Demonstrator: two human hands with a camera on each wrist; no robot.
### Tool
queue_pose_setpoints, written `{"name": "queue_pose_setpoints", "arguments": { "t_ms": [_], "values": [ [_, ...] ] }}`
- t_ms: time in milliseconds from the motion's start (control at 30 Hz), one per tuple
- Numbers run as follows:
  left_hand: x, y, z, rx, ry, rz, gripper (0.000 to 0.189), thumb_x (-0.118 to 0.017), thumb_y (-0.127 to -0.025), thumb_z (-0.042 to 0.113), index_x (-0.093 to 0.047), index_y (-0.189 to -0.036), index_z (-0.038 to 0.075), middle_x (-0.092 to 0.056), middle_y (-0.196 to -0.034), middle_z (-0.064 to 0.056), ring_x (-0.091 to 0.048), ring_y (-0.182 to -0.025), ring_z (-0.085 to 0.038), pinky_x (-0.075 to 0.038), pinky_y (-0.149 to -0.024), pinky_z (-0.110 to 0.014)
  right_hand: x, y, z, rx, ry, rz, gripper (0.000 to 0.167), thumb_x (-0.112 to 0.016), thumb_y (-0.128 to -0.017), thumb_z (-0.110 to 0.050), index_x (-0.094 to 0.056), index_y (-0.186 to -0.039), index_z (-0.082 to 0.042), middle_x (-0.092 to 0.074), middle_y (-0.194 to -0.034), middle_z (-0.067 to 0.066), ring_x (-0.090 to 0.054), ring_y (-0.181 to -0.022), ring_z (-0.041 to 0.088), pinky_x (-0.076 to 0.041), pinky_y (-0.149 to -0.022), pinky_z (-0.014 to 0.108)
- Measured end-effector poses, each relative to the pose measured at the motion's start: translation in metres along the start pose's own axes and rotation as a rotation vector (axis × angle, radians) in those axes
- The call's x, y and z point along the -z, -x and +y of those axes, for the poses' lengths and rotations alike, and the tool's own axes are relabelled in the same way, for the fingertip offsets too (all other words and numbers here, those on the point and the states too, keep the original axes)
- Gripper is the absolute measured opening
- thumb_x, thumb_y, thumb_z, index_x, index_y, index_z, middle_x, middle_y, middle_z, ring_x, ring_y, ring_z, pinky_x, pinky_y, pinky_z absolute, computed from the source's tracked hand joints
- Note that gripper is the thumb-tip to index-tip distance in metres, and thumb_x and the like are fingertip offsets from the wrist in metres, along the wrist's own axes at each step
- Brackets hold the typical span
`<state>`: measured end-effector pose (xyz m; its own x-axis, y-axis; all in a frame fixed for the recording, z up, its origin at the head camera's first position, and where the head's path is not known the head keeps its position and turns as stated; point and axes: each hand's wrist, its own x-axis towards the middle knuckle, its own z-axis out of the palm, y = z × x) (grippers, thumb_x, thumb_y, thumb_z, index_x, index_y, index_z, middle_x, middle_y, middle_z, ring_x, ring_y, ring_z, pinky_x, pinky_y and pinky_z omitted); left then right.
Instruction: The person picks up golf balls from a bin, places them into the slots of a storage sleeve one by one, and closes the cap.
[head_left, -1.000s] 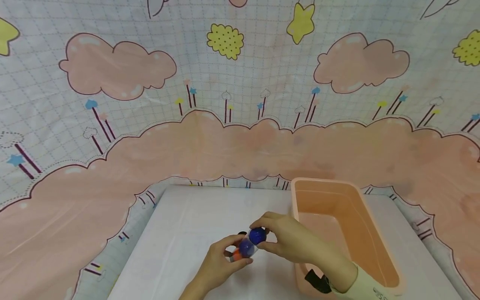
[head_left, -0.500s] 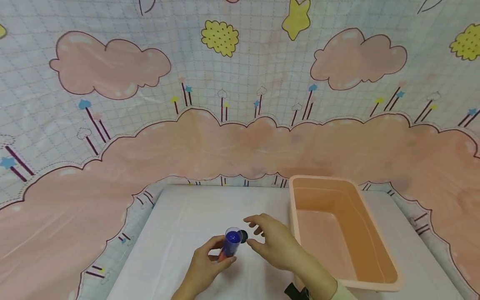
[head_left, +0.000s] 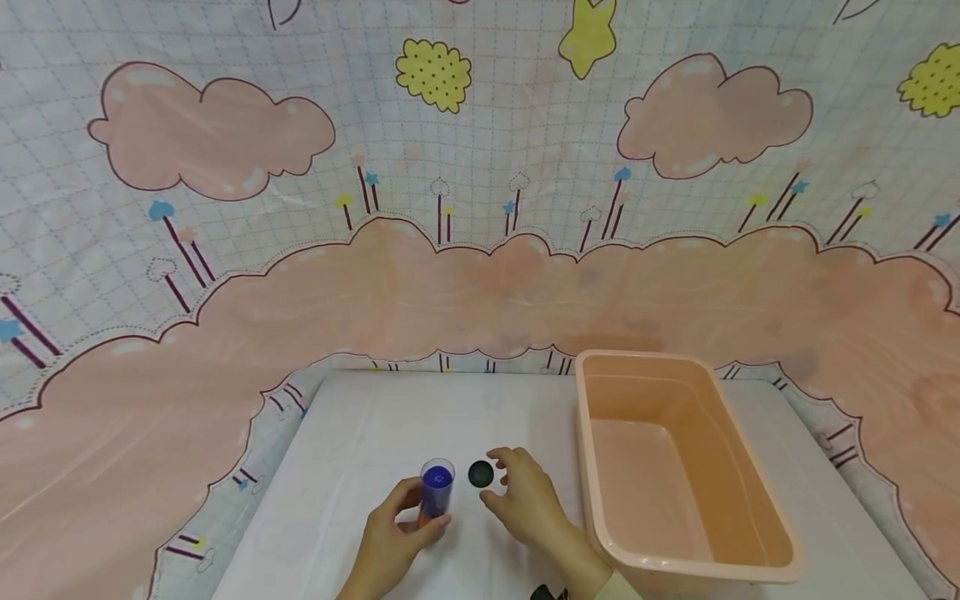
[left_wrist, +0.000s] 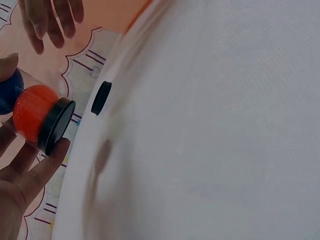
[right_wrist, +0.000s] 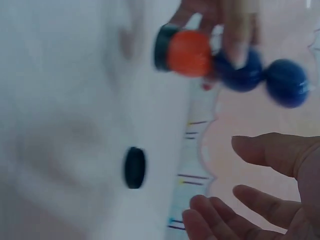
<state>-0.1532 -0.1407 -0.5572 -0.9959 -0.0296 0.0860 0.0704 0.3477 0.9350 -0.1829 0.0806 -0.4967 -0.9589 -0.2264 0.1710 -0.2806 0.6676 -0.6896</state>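
The left hand grips a clear plastic tube stacked with blue and orange balls, fingers wrapped round its lower half. The tube stands nearly upright on the table, long axis vertical, open mouth up with a blue ball showing at the top; the left wrist view catches an orange ball at the bottom against a black end cap.

Just to the right of the tube lies a small round black cap, flat on the white table. The right hand hovers beside it, fingers loosely spread and holding nothing, fingertips close to the cap but apart from it. So the right hand is nearer the cap; the left has the tube.

Further right sits an empty peach plastic tub, long side running away from the person. Behind it all hangs a cartoon cloud-print backdrop.
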Motion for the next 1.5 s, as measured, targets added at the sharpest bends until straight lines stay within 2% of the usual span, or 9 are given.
{"name": "queue_pose_setpoints", "arguments": {
  "t_ms": [133,300,400,633,833,1033,1233,1367,1500],
  "values": [
    [-0.002,0.001,-0.002,0.008,0.010,0.010,0.052,-0.091,-0.080,0.027,-0.064,-0.124,0.027,-0.074,-0.121,0.000,-0.070,-0.112,-0.019,-0.060,-0.080,-0.022,-0.025,-0.012,0.018,-0.052,-0.003,0.020,0.054,-0.087,-0.080,-0.014,-0.065,-0.128,0.000,-0.065,-0.114,0.019,-0.069,-0.094,0.030,-0.057,-0.077,0.041],
    [-0.007,0.001,-0.003,0.014,0.046,0.008,0.051,-0.091,-0.080,0.025,-0.064,-0.123,0.025,-0.074,-0.119,0.000,-0.069,-0.109,-0.014,-0.059,-0.079,-0.021,-0.052,-0.025,0.039,-0.091,0.067,0.071,0.055,-0.090,-0.077,-0.017,-0.067,-0.124,0.000,-0.064,-0.112,0.018,-0.068,-0.098,0.033,-0.057,-0.085,0.048],
    [-0.010,0.001,-0.004,0.018,0.042,-0.002,0.050,-0.090,-0.081,0.026,-0.063,-0.124,0.025,-0.073,-0.121,-0.002,-0.069,-0.109,-0.015,-0.059,-0.080,-0.021,-0.063,-0.031,0.048,-0.111,0.106,0.097,0.055,-0.091,-0.075,-0.020,-0.070,-0.122,-0.001,-0.063,-0.111,0.016,-0.065,-0.098,0.032,-0.055,-0.085,0.047],
    [-0.014,-0.001,-0.009,0.005,0.005,-0.012,0.050,-0.089,-0.082,0.031,-0.062,-0.124,0.026,-0.072,-0.119,-0.002,-0.069,-0.109,-0.017,-0.060,-0.081,-0.023,-0.075,-0.036,0.054,-0.125,0.121,0.098,0.046,-0.093,-0.075,-0.026,-0.075,-0.114,-0.010,-0.055,-0.107,0.009,-0.058,-0.095,0.025,-0.052,-0.076,0.040],
    [-0.017,-0.003,-0.010,0.006,0.006,-0.050,0.050,-0.088,-0.083,0.033,-0.061,-0.125,0.027,-0.071,-0.121,-0.002,-0.068,-0.111,-0.021,-0.059,-0.081,-0.025,-0.072,-0.034,0.058,-0.133,0.079,0.101,0.041,-0.089,-0.079,-0.025,-0.073,-0.113,-0.008,-0.060,-0.106,0.010,-0.061,-0.095,0.025,-0.054,-0.078,0.042],
    [-0.023,-0.005,-0.011,0.001,0.012,-0.093,0.049,-0.087,-0.085,0.031,-0.061,-0.126,0.025,-0.070,-0.126,-0.004,-0.066,-0.114,-0.026,-0.059,-0.081,-0.025,-0.060,-0.027,0.059,-0.151,-0.085,0.092,0.047,-0.081,-0.086,-0.027,-0.068,-0.125,-0.003,-0.061,-0.098,0.007,-0.057,-0.082,0.014,-0.049,-0.070,0.031],
    [-0.027,-0.005,-0.007,-0.009,0.028,-0.114,0.049,-0.087,-0.085,0.029,-0.061,-0.127,0.024,-0.070,-0.124,-0.006,-0.065,-0.113,-0.024,-0.058,-0.081,-0.025,-0.039,-0.017,0.047,-0.123,-0.312,0.067,0.047,-0.070,-0.099,-0.027,-0.061,-0.144,-0.017,-0.057,-0.103,0.007,-0.057,-0.084,0.011,-0.049,-0.069,0.024],
    [-0.030,-0.004,-0.006,-0.020,0.031,-0.129,0.049,-0.087,-0.085,0.029,-0.061,-0.126,0.026,-0.071,-0.122,-0.005,-0.066,-0.111,-0.021,-0.058,-0.081,-0.023,-0.025,-0.007,0.037,-0.083,-0.417,0.069,0.036,-0.062,-0.105,-0.025,-0.063,-0.140,-0.025,-0.056,-0.107,0.007,-0.059,-0.088,0.010,-0.052,-0.071,0.023],
    [-0.032,-0.003,-0.005,-0.056,0.023,-0.142,0.047,-0.087,-0.086,0.031,-0.061,-0.125,0.026,-0.071,-0.120,-0.003,-0.067,-0.109,-0.019,-0.059,-0.080,-0.024,-0.017,0.001,0.028,-0.040,-0.539,0.089,0.031,-0.064,-0.103,-0.020,-0.064,-0.134,-0.027,-0.060,-0.112,0.004,-0.063,-0.093,0.010,-0.055,-0.076,0.023]
  ]
}}
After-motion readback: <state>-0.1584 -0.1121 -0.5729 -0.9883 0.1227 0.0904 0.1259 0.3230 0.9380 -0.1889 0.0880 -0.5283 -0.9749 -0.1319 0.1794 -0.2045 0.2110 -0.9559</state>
